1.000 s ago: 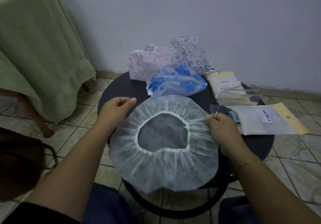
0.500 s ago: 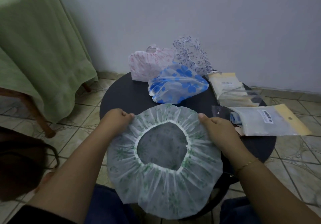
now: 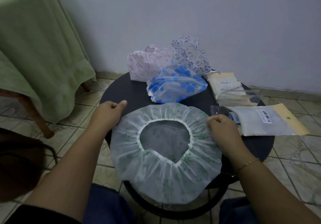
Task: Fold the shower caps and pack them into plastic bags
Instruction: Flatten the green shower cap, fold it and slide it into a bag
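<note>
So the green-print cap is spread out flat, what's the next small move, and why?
Probably fold the green-print shower cap in half: it lies open, elastic opening up, on the round table, with the left hand and right hand already at opposite edges.

Thin, translucent plastic green-print cap [image 3: 165, 154], crinkled round its elastic hem. Glossy clear plastic bags [image 3: 260, 121] at right. Matt dark tabletop [image 3: 132, 91]. Soft green cloth [image 3: 34, 50] upper left; glazed floor tiles [image 3: 295, 154].
</note>
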